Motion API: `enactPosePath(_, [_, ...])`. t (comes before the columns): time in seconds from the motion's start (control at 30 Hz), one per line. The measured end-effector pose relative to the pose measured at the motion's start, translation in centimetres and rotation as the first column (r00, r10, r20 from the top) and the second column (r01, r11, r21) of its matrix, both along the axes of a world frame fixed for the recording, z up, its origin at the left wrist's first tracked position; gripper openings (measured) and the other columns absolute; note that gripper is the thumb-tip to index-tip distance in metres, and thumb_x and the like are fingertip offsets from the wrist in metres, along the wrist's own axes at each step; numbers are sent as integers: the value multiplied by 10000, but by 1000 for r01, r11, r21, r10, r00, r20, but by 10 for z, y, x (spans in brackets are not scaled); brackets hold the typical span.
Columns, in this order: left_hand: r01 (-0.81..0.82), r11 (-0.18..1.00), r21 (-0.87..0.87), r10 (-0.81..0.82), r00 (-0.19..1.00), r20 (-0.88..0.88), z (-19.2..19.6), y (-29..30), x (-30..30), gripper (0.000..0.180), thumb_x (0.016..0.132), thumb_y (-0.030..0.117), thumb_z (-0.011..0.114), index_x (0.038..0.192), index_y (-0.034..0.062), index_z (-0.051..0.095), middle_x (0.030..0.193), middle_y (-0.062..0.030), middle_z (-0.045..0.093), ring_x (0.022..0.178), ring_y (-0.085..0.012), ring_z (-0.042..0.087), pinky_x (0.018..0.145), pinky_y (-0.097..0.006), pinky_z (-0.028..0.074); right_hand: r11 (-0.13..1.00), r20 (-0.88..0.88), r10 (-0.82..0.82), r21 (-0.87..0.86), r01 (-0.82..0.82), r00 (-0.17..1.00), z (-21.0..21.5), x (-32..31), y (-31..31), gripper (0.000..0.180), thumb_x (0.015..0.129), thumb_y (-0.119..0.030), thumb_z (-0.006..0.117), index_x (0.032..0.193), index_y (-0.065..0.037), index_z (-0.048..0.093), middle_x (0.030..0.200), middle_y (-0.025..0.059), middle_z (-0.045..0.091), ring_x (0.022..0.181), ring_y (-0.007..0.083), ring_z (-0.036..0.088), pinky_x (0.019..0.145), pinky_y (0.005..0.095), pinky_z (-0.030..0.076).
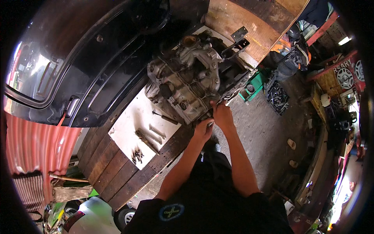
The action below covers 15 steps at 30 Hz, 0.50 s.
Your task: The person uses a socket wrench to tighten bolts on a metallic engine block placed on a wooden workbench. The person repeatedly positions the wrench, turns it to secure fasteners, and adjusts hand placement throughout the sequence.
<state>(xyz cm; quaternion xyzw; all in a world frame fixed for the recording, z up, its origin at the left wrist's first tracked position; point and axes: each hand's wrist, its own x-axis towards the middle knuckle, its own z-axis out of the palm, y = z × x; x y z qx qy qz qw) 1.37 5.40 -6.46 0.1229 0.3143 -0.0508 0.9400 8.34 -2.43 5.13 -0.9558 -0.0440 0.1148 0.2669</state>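
A dirty grey metal engine lies on the workbench in front of me. Both my hands are at its near right edge, low on its side. My left hand is curled with the thumb against the fingers; whatever it grips is hidden. Just above and to the right, my right hand has bent fingers against the engine's edge, and what they pinch is too small to make out. On a white board left of my hands lie a ratchet, wrenches, a long dark tool and several bolts.
The wooden workbench runs under the board. A black vehicle panel leans behind it. Right of the engine, a green container and a crate of metal parts stand on the concrete floor. A pair of sandals lies farther right.
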Motion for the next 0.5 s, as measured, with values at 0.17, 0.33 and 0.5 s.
enactPosePath(0.17, [-128,987,92,117,986,118,8,-10,2,318,803,-42,644,1092,1,521,1164,-111,500,1096,-228,482,984,-367,388,924,204,382,-116,-365,901,-20,4,-19,486,974,-286,414,1011,193,488,661,283,570,632,437,604,552,475,498])
enactPosePath(0.33, [-109,984,139,97,991,91,15,-13,2,382,791,-45,646,1126,75,507,1154,-55,527,1112,-215,487,964,-367,392,764,207,629,-345,-546,750,-33,8,-29,341,903,-156,510,1100,119,547,674,256,567,616,386,599,542,432,503])
enactPosePath(0.5, [-127,978,167,107,987,122,6,-16,-2,364,807,-15,642,1129,92,510,1116,-47,565,1051,-206,537,902,-379,432,880,212,471,-177,-440,857,-46,4,-25,330,877,-141,549,1136,62,576,721,241,580,645,355,609,544,407,505])
